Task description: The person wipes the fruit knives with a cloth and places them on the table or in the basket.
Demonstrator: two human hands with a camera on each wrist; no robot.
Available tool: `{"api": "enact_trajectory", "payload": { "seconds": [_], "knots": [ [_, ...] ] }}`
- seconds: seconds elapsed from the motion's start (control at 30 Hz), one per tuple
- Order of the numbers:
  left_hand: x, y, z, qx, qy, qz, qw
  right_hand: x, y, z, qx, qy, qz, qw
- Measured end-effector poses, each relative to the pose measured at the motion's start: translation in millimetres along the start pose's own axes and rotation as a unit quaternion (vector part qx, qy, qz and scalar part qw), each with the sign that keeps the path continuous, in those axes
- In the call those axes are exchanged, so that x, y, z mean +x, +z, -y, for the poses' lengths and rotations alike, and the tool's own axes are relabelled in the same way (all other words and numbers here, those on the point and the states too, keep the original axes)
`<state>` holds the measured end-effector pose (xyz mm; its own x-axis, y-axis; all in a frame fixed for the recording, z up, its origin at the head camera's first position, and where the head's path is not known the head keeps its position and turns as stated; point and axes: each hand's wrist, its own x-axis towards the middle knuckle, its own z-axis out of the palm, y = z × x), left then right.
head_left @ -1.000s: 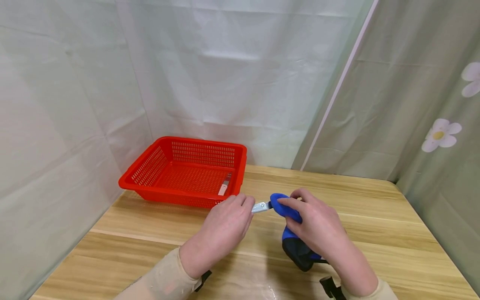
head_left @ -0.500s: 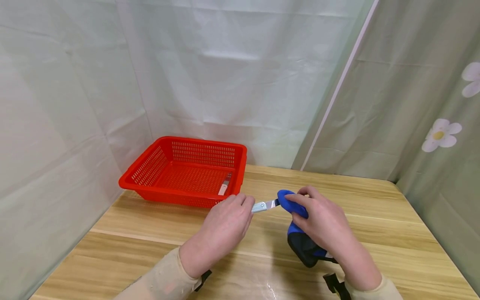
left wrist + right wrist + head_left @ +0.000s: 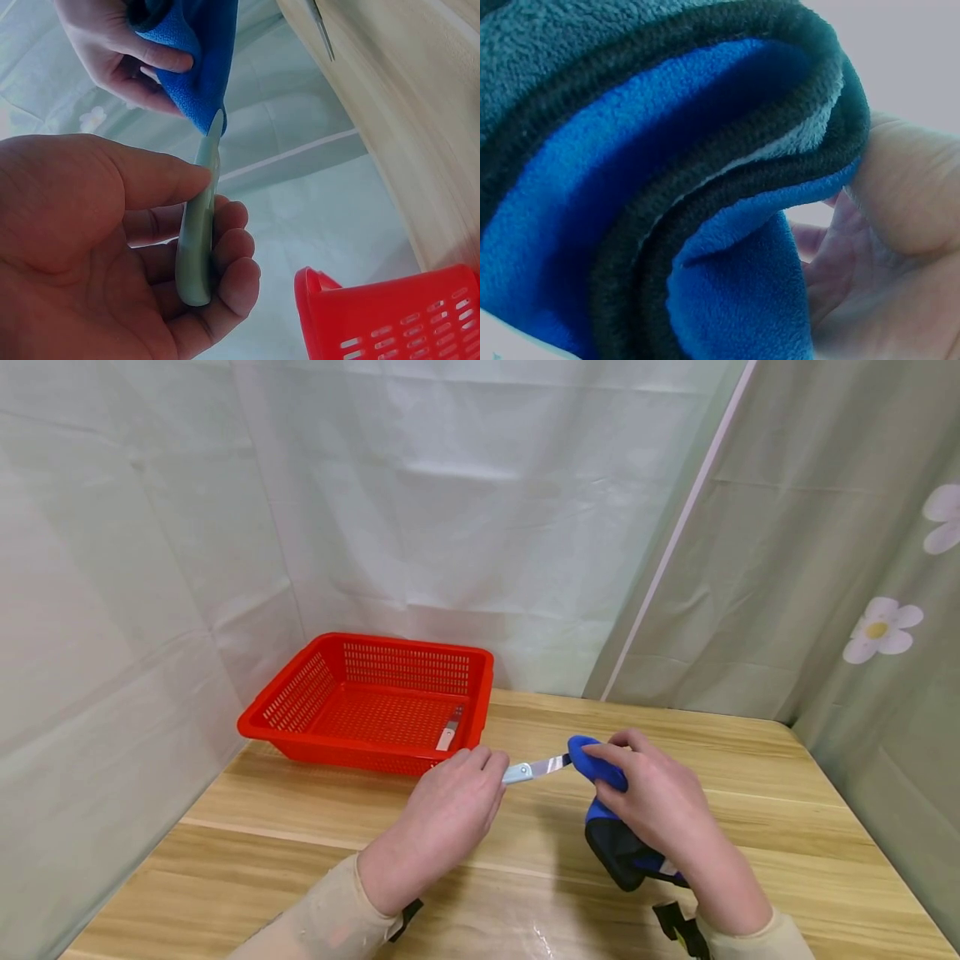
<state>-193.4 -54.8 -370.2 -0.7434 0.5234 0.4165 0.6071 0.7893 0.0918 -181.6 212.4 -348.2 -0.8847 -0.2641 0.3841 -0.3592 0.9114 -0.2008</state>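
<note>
My left hand (image 3: pixel 442 814) grips the pale handle of a small knife (image 3: pixel 519 773), whose silver blade points right. In the left wrist view, thumb and fingers wrap the smooth, pale green handle (image 3: pixel 196 259). My right hand (image 3: pixel 660 797) pinches a folded blue cloth (image 3: pixel 596 768) around the blade's tip end, which is hidden inside the fold. Below that hand hangs the rest of the cloth, blue with a dark grey underside and black edging. Its thick layers and stitched black edge (image 3: pixel 705 187) fill the right wrist view, with my thumb (image 3: pixel 915 187) at the right.
A red perforated basket (image 3: pixel 360 760) stands on the wooden table (image 3: pixel 750 760) at the back left. Inside it, near the right wall, lies another knife with a white handle (image 3: pixel 446 739). Pale curtains (image 3: pixel 465 502) close off the back and sides.
My right hand and the cloth have slid right and slightly up along the blade, so more bare blade shows. The left hand with the knife has stayed almost still.
</note>
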Motion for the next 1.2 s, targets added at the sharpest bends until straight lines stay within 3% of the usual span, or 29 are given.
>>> {"api": "enact_trajectory", "payload": {
  "seconds": [0.6, 1.2],
  "knots": [
    [-2.0, 0.5, 0.6, 0.009, 0.010, -0.023, 0.9996, 1.3, -4.1, -5.1, -0.008, 0.029, 0.010, 0.9995],
    [-2.0, 4.4, 2.7, 0.020, 0.013, -0.026, 0.9994, -0.6, -7.0, -0.1, 0.003, 0.013, -0.012, 0.9998]
  ]
}}
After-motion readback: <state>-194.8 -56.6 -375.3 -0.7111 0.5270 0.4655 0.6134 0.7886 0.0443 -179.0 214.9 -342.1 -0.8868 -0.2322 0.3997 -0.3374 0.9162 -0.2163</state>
